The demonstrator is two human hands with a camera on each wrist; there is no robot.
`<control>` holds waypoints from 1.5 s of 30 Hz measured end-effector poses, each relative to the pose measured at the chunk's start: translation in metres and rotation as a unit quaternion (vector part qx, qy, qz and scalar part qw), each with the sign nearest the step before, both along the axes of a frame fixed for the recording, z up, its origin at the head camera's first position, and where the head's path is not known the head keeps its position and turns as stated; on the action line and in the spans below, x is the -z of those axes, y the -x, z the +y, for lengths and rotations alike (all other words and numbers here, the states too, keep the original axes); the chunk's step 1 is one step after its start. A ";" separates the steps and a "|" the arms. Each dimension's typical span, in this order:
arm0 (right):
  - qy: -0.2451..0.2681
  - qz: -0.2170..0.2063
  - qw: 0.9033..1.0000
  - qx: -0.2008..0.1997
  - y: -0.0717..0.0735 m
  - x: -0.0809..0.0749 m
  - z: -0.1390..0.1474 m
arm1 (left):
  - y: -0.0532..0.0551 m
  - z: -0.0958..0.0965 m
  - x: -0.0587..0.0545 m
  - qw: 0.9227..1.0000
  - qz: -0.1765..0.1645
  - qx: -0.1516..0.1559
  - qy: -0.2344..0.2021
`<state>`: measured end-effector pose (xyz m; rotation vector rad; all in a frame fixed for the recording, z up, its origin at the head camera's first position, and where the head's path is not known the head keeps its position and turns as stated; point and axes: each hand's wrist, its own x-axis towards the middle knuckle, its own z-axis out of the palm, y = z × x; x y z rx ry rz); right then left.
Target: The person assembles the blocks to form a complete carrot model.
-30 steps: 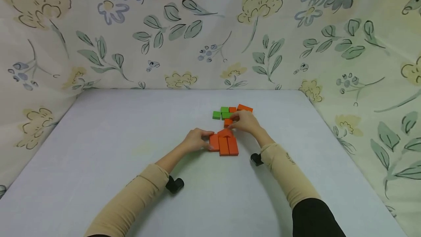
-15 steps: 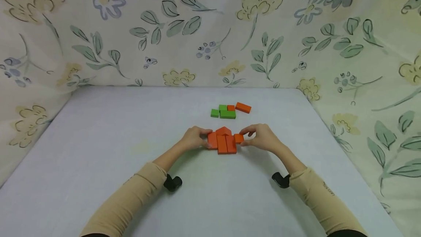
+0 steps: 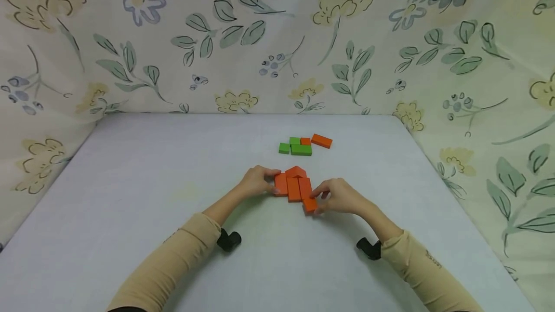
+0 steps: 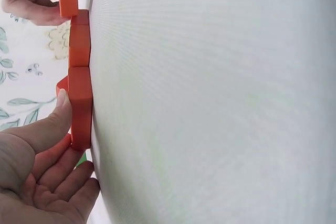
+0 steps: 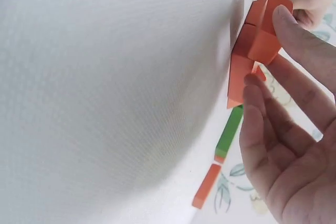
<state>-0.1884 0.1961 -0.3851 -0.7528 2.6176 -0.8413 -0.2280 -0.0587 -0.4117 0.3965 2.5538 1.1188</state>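
In the head view, my left hand (image 3: 256, 182) holds the leftmost orange rectangular block (image 3: 281, 184) between thumb and fingers. Two more orange rectangular blocks (image 3: 293, 189) lie side by side against it, with an orange triangular block (image 3: 296, 172) at their far ends. My right hand (image 3: 342, 197) pinches a small orange block (image 3: 310, 205) at the near end of the rightmost one. Seen from the right wrist, this small block (image 5: 265, 45) is raised above the table surface beside the row. Parts of the row are hidden behind it there.
Farther back on the white table (image 3: 195, 158) lie a long green block (image 3: 301, 150), two small green blocks (image 3: 284, 148) and a small orange block (image 3: 305, 141). An orange rectangular block (image 3: 322, 141) lies askew to their right. A floral cloth (image 3: 243, 71) hangs behind the table.
My right hand took the small orange block from near the green ones, brought it to the row's right side, then moved it toward me to the near end. My left hand stays at its block.
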 end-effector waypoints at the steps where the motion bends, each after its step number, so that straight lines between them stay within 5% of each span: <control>1: 0.001 -0.003 1.000 0.001 0.000 0.001 0.001 | 0.000 0.000 0.000 1.000 0.001 0.002 0.000; 7: 0.006 -0.011 1.000 0.007 -0.002 0.004 0.001 | 0.000 -0.001 -0.001 1.000 0.007 0.005 0.001; 21: -0.049 0.050 0.996 0.058 -0.003 0.006 -0.019 | 0.001 -0.001 -0.001 1.000 0.007 0.007 0.003; 34: -0.061 0.044 0.994 0.073 -0.002 0.004 -0.022 | 0.000 -0.001 0.001 1.000 0.001 -0.006 -0.002; 45: -0.065 0.031 0.995 0.067 -0.015 -0.002 -0.024 | 0.000 0.000 0.001 1.000 0.003 -0.004 0.003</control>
